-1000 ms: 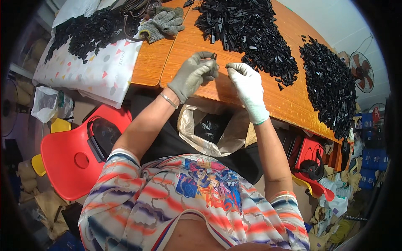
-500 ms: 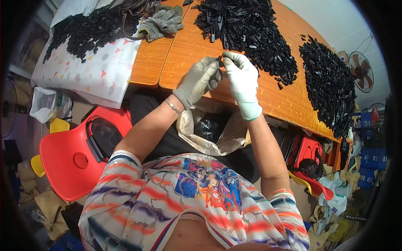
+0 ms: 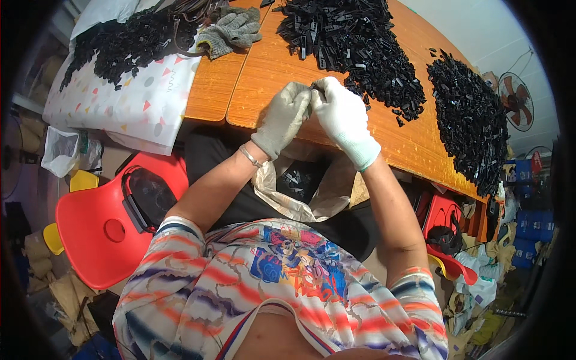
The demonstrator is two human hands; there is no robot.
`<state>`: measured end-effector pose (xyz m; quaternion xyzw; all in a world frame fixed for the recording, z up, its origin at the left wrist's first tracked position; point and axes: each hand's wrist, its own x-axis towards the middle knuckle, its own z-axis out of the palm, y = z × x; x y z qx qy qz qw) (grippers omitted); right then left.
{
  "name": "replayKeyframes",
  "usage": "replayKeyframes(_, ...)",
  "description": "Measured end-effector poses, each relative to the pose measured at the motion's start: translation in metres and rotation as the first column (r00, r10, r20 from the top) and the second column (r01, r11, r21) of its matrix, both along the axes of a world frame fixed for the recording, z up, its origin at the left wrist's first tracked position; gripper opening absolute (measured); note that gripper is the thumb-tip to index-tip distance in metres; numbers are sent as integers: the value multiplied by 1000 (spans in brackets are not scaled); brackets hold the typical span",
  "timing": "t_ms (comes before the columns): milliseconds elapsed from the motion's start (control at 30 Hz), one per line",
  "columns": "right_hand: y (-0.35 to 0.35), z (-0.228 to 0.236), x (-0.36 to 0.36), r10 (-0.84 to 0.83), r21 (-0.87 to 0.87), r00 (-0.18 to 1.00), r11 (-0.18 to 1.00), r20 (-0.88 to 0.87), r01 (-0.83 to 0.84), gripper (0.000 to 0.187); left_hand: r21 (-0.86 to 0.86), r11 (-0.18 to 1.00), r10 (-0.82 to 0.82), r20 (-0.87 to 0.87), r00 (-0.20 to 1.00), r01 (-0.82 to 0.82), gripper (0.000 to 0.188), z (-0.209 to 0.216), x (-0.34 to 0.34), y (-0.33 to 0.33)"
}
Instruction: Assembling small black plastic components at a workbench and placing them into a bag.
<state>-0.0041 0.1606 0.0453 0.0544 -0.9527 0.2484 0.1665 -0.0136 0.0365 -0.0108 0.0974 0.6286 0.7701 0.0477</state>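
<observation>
Above the table's near edge, my two gloved hands meet fingertip to fingertip. My left hand (image 3: 283,120), in a greyish glove, is closed on a small black plastic part (image 3: 314,87), mostly hidden by the fingers. My right hand (image 3: 341,117), in a white glove, pinches at the same part from the other side. Just beyond lies a large heap of black plastic parts (image 3: 342,42) on the wooden table (image 3: 258,84). Below my hands, an open pale sack (image 3: 288,207) sits at my lap with more black parts (image 3: 298,178) inside.
A second black heap (image 3: 471,120) covers the table's right side. At the far left, small black pieces (image 3: 129,48) lie on a patterned sheet (image 3: 147,102), beside grey knitted gloves (image 3: 231,33). A red chair (image 3: 96,228) stands at left, and a fan (image 3: 516,102) at far right.
My right hand has moved in against my left, its fingers curling further over the black part. Both hands are now closer together; the heaps are unchanged.
</observation>
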Motion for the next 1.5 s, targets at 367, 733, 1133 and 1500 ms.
replayKeyframes(367,11,-20,-8,94,79,989,993,-110,-86,13,-65,994,98,181,979,-88,27,10,-2,15)
replayKeyframes(733,31,2,0,67,-667,927,714,370,214,24,70,979,-201,210,957,190,29,31,0,1)
replayKeyframes(1133,31,-28,42,396,-912,863,379,314,158,19,336,895,-370,192,909,294,47,0,27,-3)
replayKeyframes(1500,62,-21,53,487,-717,735,697,472,-2,22,-87,874,-411,389,824,477,39,-8,78,-32)
